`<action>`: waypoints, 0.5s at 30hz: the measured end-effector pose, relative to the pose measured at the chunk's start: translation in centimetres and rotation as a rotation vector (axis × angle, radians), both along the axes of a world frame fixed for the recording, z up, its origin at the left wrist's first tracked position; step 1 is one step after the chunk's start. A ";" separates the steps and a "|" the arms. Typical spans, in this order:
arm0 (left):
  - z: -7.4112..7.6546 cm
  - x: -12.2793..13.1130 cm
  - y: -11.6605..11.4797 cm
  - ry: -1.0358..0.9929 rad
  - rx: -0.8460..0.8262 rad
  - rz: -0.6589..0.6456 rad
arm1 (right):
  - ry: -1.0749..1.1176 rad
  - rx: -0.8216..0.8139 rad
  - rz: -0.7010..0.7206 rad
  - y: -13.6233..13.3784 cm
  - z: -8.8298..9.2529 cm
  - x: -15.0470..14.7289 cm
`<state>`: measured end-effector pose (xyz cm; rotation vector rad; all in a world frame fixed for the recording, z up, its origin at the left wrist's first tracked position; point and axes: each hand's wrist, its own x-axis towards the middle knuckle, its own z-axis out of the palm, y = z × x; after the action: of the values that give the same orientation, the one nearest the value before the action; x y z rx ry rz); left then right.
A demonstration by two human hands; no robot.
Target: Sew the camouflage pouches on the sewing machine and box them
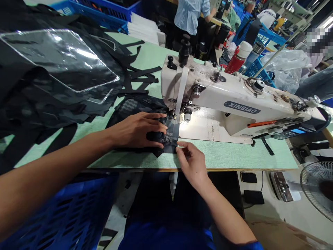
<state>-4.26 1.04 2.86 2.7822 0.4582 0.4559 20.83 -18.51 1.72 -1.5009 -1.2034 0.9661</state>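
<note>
A black fabric piece with a clear plastic layer [170, 133] lies on the pale green table [229, 156] under the needle of a white sewing machine [234, 104]. My left hand [137, 129] rests flat on the fabric, fingers stretched out toward the presser foot. My right hand [191, 159] pinches the fabric's near right edge between thumb and fingers.
A heap of black fabric pieces and clear plastic sheets [52, 73] covers the table's left. A blue crate [67, 215] stands at my lower left. A fan [318, 189] sits at the right. Another person [191, 15] works beyond the machine, near blue crates [260, 67].
</note>
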 end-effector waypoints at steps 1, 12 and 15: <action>0.0 0.1 -0.1 -0.002 0.002 0.009 | -0.192 0.086 0.008 0.3 -0.2 0.2; 0.7 0.8 -0.9 0.073 0.072 0.036 | -0.966 0.390 0.237 0.1 -0.8 0.0; 0.8 0.9 -1.1 0.057 0.113 0.028 | -0.965 0.459 0.275 -1.4 -1.1 0.6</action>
<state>-3.39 -0.05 3.62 2.9073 0.4997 0.4226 21.46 -19.89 0.64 -1.4514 -2.1737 0.0257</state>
